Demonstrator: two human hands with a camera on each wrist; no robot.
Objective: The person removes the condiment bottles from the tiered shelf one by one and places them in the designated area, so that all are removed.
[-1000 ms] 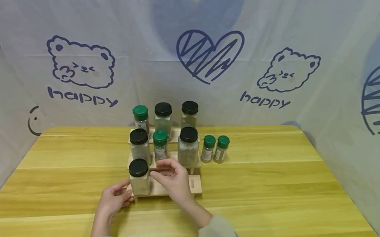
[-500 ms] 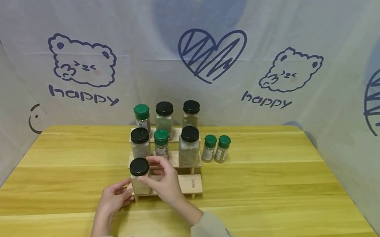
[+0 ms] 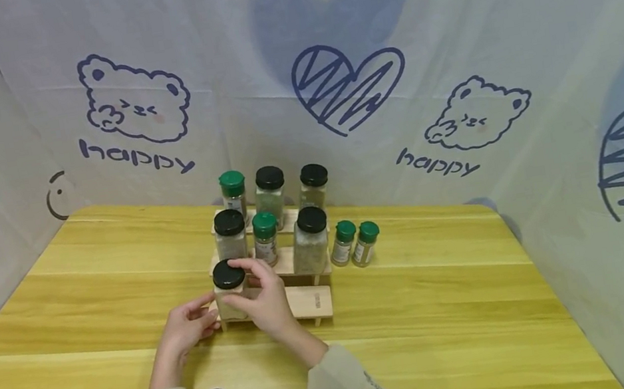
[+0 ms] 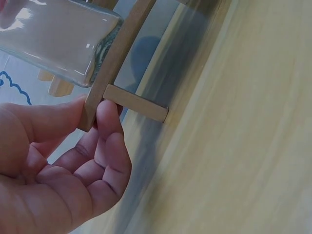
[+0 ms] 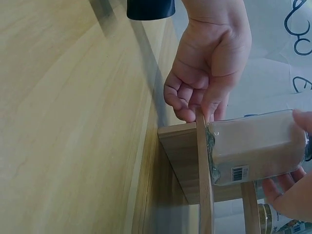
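Note:
A wooden tiered rack (image 3: 304, 303) carries several spice jars. My left hand (image 3: 184, 331) pinches the left end of its bottom shelf; in the left wrist view the thumb lies above the board (image 4: 114, 58) and curled fingers lie beneath. On that shelf, at the left, stands a square glass jar (image 5: 258, 146) of pale powder with a black lid (image 3: 228, 274). My right hand (image 3: 267, 302) holds this jar from the right, thumb on its front and fingers by the lid. The jar's base meets the board in the right wrist view.
On the middle tier are two black-lidded jars (image 3: 311, 248) and a green-capped shaker (image 3: 266, 245). Behind stand another green-capped shaker (image 3: 234, 196) and two black-lidded jars (image 3: 271, 200). Two small green-capped shakers (image 3: 343, 243) stand on the table (image 3: 456, 307) beside the rack. A printed cloth (image 3: 254, 129) hangs behind.
My right hand has moved left from beside the black-lidded jar and taken hold of it. My left hand stays at the rack's end.

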